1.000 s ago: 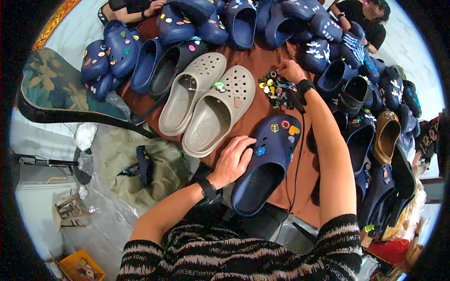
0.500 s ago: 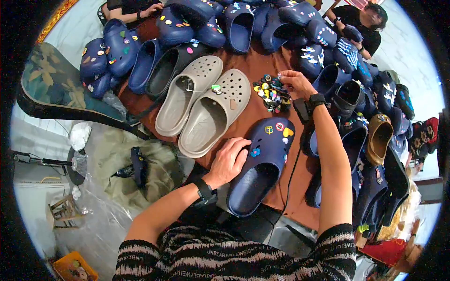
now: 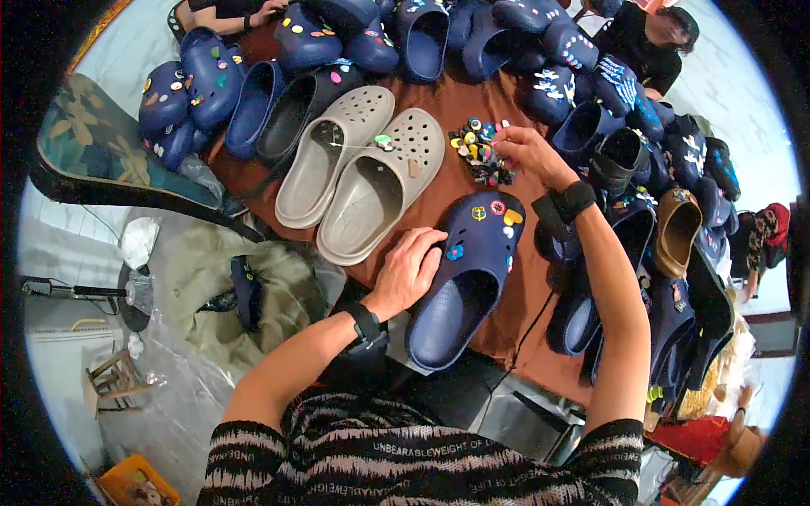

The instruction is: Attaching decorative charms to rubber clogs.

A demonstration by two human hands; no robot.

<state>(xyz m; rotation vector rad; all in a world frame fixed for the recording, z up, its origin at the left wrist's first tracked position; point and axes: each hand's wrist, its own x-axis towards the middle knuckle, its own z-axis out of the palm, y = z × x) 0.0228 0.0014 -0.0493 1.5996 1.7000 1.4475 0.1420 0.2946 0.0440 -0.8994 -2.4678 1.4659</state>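
Observation:
A navy clog (image 3: 474,244) with several colourful shoe charms on its upper stands in front of me, its heel toward me. My left hand (image 3: 408,271) is closed against its left side, fingers on the upper and thumb by the opening. Beyond the toe lies a small heap of mixed shoe charms (image 3: 485,156). My right hand (image 3: 530,156) is over the heap's right edge, fingertips pinched together among the charms; whatever is between them is too small to make out. Left of the heap sits a pair of beige clogs (image 3: 371,207), joined by a thin tie with a small green-and-white piece.
Many navy clogs (image 3: 426,42) crowd the far edge of the brown-covered table (image 3: 540,337) and its right side, with a brown clog (image 3: 677,228) among them. A dark cable crosses near my right forearm. Two people sit beyond the table. A patterned chair (image 3: 110,152) stands left.
The view has shifted slightly. My right hand has moved toward me over the charm heap, and some charms have been stirred. My left hand stays on the navy clog.

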